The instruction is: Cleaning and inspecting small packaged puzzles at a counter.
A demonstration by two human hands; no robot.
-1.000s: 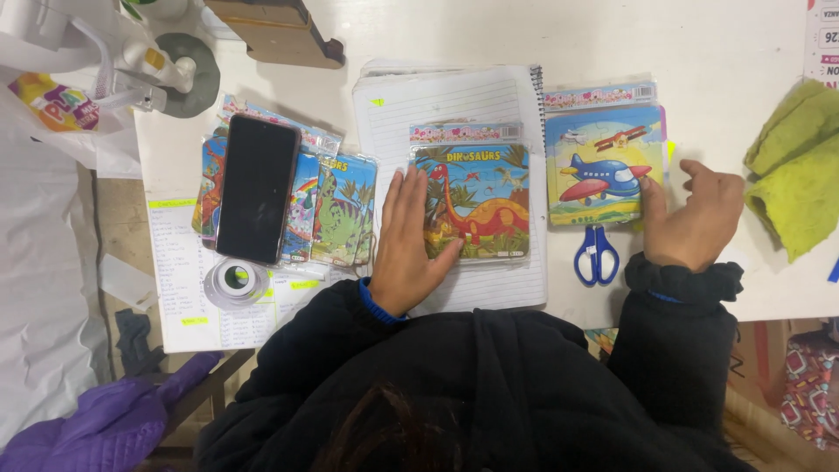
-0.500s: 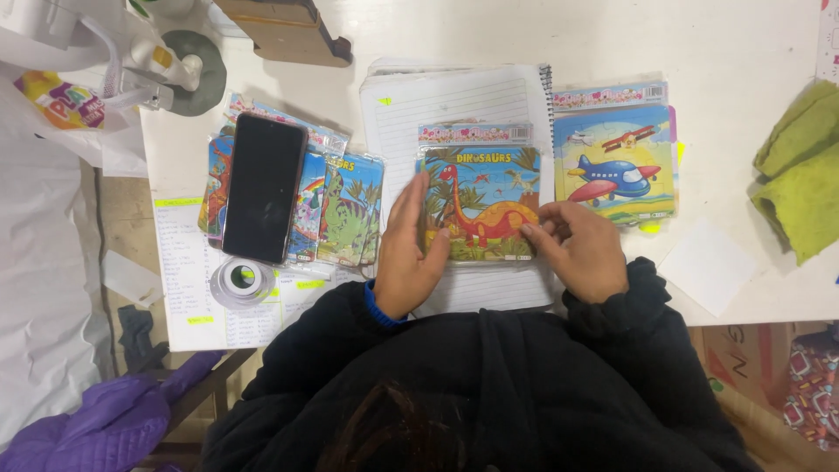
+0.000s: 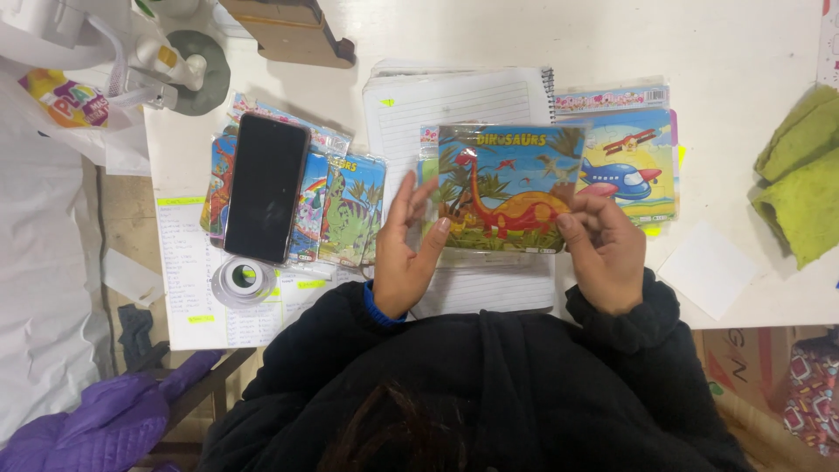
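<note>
- A person in a black top, seen from overhead, holds a flat wrapped dinosaur puzzle pack (image 3: 507,188) between both hands above an open spiral notebook (image 3: 454,105) on a white table (image 3: 734,52).
- The left hand (image 3: 404,253) is open, fingers spread and angled up toward the far side, with fingertips touching the pack's left edge near its lower corner.
- The right hand (image 3: 605,249) is curled shut on the pack's lower right corner, thumb on the picture side and the other fingers folded behind it.
- The pack lies with its long axis running left to right, picture side up, its near edge level with both sets of fingertips; it sits between the hands, a little farther from the body than the palms, and the right hand has the firmer hold.
- Just beyond the pack's right edge, partly covered by it, lies an aeroplane puzzle pack (image 3: 634,166) flat on the table.
- To the left, a fan of other picture packs (image 3: 354,210) lies with a black phone (image 3: 265,186) resting face up on top of them.
- A roll of tape (image 3: 244,280) sits near the phone's near end, on a printed sheet with yellow highlighter marks (image 3: 188,271).
- At the far right edge a green cloth (image 3: 800,175) lies bunched; a blank white paper square (image 3: 710,269) sits near the right wrist.
</note>
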